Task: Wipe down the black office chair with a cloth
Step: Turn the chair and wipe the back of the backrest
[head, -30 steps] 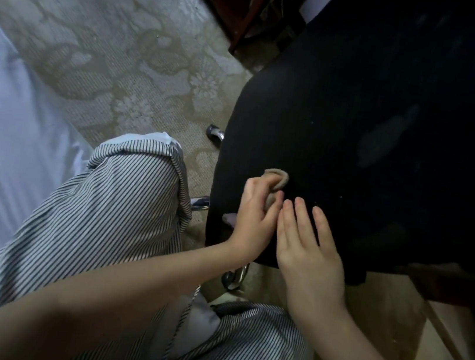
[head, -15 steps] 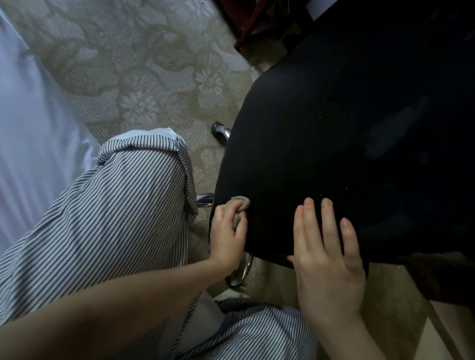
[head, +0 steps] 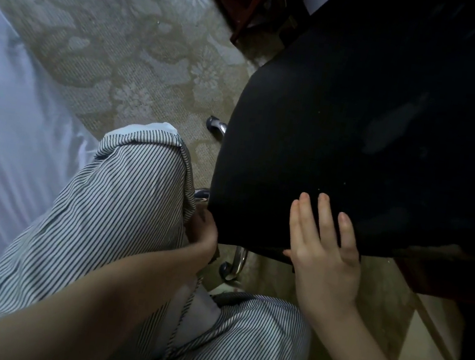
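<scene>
The black office chair's seat fills the upper right of the head view. My right hand lies flat on its front edge, fingers straight and pointing away from me. At the seat's lower left corner my left hand is pressed against the side, between the seat and my raised knee. Its fingers are tucked out of sight under the edge. The cloth is hidden.
My legs in striped trousers are close to the chair. Chrome base legs and a caster show beneath the seat. A patterned carpet covers the floor, dark red wooden furniture stands behind and a white sheet lies at left.
My left hand has slid with the cloth from the seat's top down and left over the edge, out of sight. My right hand has stayed flat on the front edge.
</scene>
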Demonstrator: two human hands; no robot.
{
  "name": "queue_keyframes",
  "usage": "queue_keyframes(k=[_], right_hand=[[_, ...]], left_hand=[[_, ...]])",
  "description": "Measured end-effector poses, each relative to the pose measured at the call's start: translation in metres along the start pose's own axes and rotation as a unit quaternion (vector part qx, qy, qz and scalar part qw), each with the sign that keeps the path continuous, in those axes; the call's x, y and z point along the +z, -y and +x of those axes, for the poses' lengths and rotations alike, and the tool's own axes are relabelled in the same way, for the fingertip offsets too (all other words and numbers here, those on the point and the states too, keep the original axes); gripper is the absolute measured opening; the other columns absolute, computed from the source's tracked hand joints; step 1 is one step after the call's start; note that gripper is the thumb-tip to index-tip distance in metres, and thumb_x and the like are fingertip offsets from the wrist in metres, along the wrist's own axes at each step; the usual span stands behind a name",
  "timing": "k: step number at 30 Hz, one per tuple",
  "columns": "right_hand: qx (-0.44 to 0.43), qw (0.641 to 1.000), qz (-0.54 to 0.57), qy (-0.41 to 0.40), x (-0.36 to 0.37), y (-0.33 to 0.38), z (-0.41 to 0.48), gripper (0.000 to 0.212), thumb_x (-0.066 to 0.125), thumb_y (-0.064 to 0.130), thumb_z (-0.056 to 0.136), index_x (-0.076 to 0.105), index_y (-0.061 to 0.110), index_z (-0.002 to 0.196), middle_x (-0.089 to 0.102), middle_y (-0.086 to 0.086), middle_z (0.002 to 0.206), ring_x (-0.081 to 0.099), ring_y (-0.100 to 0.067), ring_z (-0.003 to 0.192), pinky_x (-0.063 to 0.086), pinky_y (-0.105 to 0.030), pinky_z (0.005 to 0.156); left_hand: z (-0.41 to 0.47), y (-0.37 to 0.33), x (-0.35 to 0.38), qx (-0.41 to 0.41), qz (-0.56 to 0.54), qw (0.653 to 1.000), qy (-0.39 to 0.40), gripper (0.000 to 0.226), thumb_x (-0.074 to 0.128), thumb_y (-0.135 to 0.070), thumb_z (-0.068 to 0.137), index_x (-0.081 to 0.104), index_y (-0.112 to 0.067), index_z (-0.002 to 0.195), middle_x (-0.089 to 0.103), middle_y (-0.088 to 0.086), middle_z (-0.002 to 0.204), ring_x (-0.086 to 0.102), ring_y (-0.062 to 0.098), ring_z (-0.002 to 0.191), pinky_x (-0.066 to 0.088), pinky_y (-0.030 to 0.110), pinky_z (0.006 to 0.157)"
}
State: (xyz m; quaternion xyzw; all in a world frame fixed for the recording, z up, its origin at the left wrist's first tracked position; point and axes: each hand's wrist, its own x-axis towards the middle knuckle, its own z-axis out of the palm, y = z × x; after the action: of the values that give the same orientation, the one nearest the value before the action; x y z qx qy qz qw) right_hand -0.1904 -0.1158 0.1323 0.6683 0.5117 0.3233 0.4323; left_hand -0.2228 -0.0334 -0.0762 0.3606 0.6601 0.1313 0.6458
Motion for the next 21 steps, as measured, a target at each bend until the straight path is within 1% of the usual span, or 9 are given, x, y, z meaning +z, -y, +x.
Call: queue_keyframes(k=[2,5,7,9,12,14,17,19,21], right_hand=[[0.001,1.000,0.001,-0.006,-0.002,0.000,0.002,0.067,0.073,0.037,0.072,0.055,0.011,0.131,0.055,-0.006,0.135,0.031,-0.026,0.130,0.004,-0.041,0.111],[0.001,1.000,0.012,-0.005,-0.004,-0.001,0.005,0.068,0.076,0.037,0.070,0.056,0.011,0.129,0.056,-0.006,0.134,0.031,-0.026,0.129,0.005,-0.041,0.111],[-0.006,1.000,0.025,-0.007,-0.005,-0.003,0.008,0.067,0.077,0.037,0.069,0.058,0.011,0.127,0.057,-0.006,0.132,0.036,-0.025,0.128,0.006,-0.041,0.111],[-0.017,0.999,0.044,-0.015,-0.007,-0.006,0.009,0.065,0.075,0.041,0.070,0.060,0.010,0.125,0.059,-0.006,0.130,0.045,-0.023,0.127,0.008,-0.041,0.112],[-0.027,0.990,0.132,-0.050,-0.014,-0.010,0.006,0.061,0.072,0.045,0.073,0.064,0.008,0.119,0.062,-0.010,0.124,0.053,-0.025,0.122,0.018,-0.041,0.109],[-0.018,0.984,0.166,-0.069,-0.024,-0.017,0.002,0.060,0.074,0.038,0.071,0.062,0.006,0.121,0.060,-0.013,0.126,0.048,-0.028,0.125,0.015,-0.042,0.111],[0.015,0.983,0.167,-0.081,-0.037,-0.038,-0.010,0.067,0.077,0.026,0.071,0.054,0.006,0.131,0.050,-0.015,0.137,0.032,-0.028,0.131,0.003,-0.041,0.113],[0.043,0.982,0.159,-0.096,-0.042,-0.057,-0.018,0.071,0.076,0.024,0.073,0.048,0.008,0.136,0.045,-0.015,0.142,0.028,-0.029,0.133,0.003,-0.041,0.113],[0.061,0.977,0.166,-0.118,-0.043,-0.078,-0.024,0.075,0.076,0.025,0.075,0.042,0.008,0.140,0.037,-0.015,0.146,0.026,-0.029,0.134,0.008,-0.037,0.111]], left_hand=[[-0.007,-0.003,-0.001,-0.001,-0.004,1.000,0.007,0.031,0.036,-0.021,0.101,0.052,-0.009,0.126,0.050,0.014,0.130,0.046,0.026,0.119,0.025,0.015,0.082],[-0.017,-0.010,-0.001,0.019,-0.026,0.999,0.019,0.029,0.041,-0.018,0.099,0.054,-0.011,0.123,0.046,0.013,0.130,0.043,0.026,0.122,0.025,0.009,0.079],[-0.024,-0.017,-0.003,0.047,-0.015,0.998,0.029,0.028,0.044,-0.016,0.097,0.057,-0.013,0.122,0.046,0.014,0.128,0.043,0.027,0.122,0.025,0.015,0.086],[-0.033,-0.027,-0.004,0.059,-0.012,0.997,0.046,0.030,0.043,-0.017,0.097,0.054,-0.016,0.124,0.046,0.014,0.126,0.043,0.025,0.118,0.026,0.017,0.089],[-0.053,-0.044,-0.001,0.088,-0.010,0.994,0.066,0.028,0.042,-0.020,0.096,0.052,-0.017,0.122,0.045,0.015,0.122,0.047,0.030,0.111,0.034,0.030,0.095],[-0.070,-0.058,0.000,0.115,-0.014,0.991,0.072,0.025,0.042,-0.023,0.096,0.052,-0.019,0.119,0.044,0.012,0.116,0.050,0.031,0.105,0.039,0.036,0.094],[-0.100,-0.076,-0.002,0.153,-0.044,0.984,0.081,0.024,0.042,-0.024,0.096,0.051,-0.021,0.118,0.041,0.004,0.110,0.051,0.028,0.103,0.042,0.037,0.094],[-0.120,-0.087,-0.004,0.180,-0.071,0.977,0.087,0.022,0.043,-0.025,0.096,0.052,-0.023,0.115,0.039,0.001,0.107,0.051,0.026,0.103,0.041,0.034,0.092],[-0.142,-0.098,-0.005,0.199,-0.100,0.971,0.092,0.020,0.043,-0.026,0.096,0.052,-0.025,0.114,0.039,-0.002,0.108,0.050,0.022,0.104,0.037,0.027,0.088]])
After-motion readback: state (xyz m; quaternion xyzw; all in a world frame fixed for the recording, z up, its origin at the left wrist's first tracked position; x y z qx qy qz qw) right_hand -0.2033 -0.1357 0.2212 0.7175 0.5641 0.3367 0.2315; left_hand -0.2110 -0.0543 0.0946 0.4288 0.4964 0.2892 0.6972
